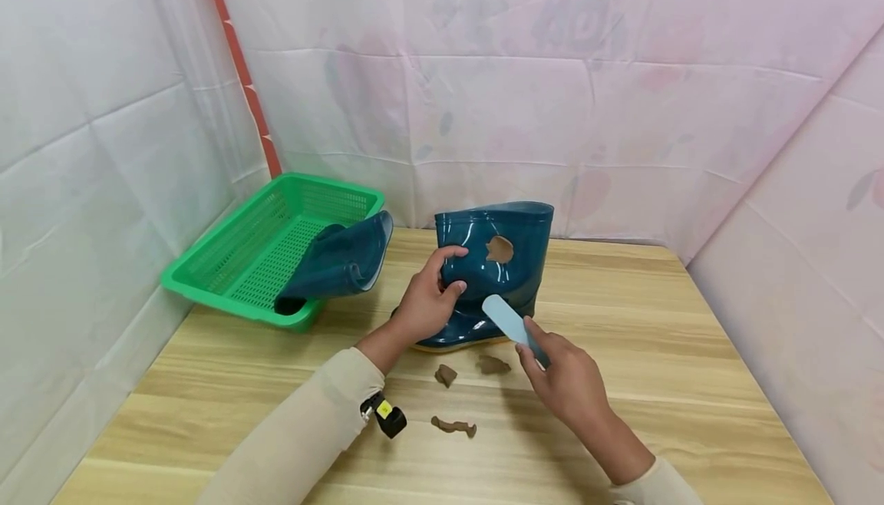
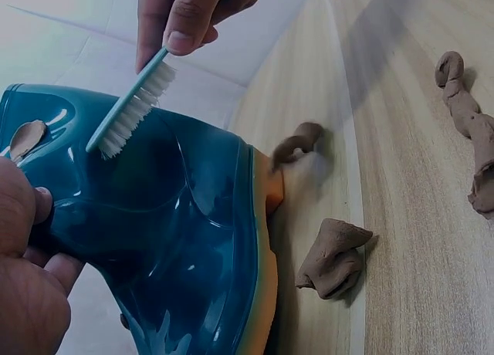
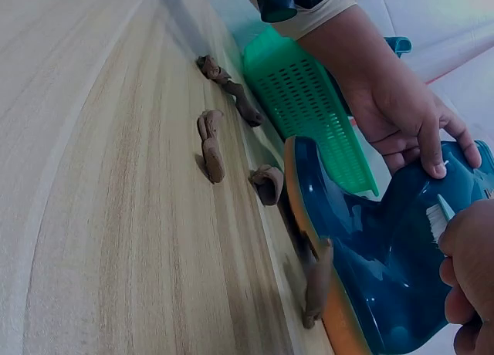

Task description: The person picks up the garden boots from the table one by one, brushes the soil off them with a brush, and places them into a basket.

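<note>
Pale, faintly printed fabric [image 1: 483, 121] hangs behind and on both sides of a light wood-grain surface [image 1: 615, 290], on which a rubber boot [image 1: 511, 282] stands with its shaft up and its toe turned toward a green basket [image 1: 238, 240]. Glossy deep teal all over, the boot catches bright streaks of light, creases at the ankle and has a yellow-orange sole [image 2: 268, 285]; a brown, ragged-edged patch [image 1: 500, 249] is stuck on the near face of its shaft. At the toe-side edge of that shaft, the left hand [image 1: 428, 302] grips the boot, thumb and index finger on its near face. On the boot's heel side, the right hand [image 1: 569, 374] has its fingers wrapped round the handle of a light-blue brush [image 1: 506, 319], whose white bristles [image 2: 139, 112] face the shaft below the patch; whether they touch it I cannot tell. Just in front of the boot lie a folded brown lump [image 1: 445, 374] and a flatter brown piece [image 1: 493, 364], with a twisted brown strip [image 1: 453, 427] farther out from the sole. Beyond the boot's toe, a second boot [image 1: 334, 259], also dark blue, leans in the basket with its open top over the rim.
</note>
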A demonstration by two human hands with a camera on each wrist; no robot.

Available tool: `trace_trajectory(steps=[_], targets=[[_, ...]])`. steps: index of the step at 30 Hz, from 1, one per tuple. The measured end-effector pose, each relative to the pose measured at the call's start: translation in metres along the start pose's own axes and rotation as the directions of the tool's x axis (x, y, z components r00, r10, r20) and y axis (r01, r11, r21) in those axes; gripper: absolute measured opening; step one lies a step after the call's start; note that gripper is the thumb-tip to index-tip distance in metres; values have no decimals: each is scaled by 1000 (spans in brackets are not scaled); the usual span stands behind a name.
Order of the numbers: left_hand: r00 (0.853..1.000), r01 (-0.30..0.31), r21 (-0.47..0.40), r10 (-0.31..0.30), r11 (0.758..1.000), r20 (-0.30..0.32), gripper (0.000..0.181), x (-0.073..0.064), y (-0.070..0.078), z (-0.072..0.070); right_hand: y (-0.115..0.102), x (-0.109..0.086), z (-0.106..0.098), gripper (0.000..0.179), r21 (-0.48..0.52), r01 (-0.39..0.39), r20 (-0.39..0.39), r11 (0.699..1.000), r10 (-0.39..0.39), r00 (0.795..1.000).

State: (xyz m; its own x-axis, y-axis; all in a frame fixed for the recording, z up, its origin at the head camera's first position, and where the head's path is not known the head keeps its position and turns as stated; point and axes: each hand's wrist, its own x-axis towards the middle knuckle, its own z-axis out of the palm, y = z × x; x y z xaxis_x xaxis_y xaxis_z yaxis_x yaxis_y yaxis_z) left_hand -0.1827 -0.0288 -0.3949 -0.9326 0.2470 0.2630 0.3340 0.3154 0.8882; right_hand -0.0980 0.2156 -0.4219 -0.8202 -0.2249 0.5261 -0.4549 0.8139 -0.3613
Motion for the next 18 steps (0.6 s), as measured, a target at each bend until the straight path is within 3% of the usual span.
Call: trace_trajectory(steps=[10, 18], targets=[[1000, 13, -7, -13, 1000, -4, 49, -1, 5, 0, 2, -5, -3, 46, -8, -22, 10, 1000, 22, 1000], [1000, -7, -11, 6, 1000, -13, 49, -1, 2, 0, 1, 2, -11, 48, 2, 45, -73, 999, -45, 996]])
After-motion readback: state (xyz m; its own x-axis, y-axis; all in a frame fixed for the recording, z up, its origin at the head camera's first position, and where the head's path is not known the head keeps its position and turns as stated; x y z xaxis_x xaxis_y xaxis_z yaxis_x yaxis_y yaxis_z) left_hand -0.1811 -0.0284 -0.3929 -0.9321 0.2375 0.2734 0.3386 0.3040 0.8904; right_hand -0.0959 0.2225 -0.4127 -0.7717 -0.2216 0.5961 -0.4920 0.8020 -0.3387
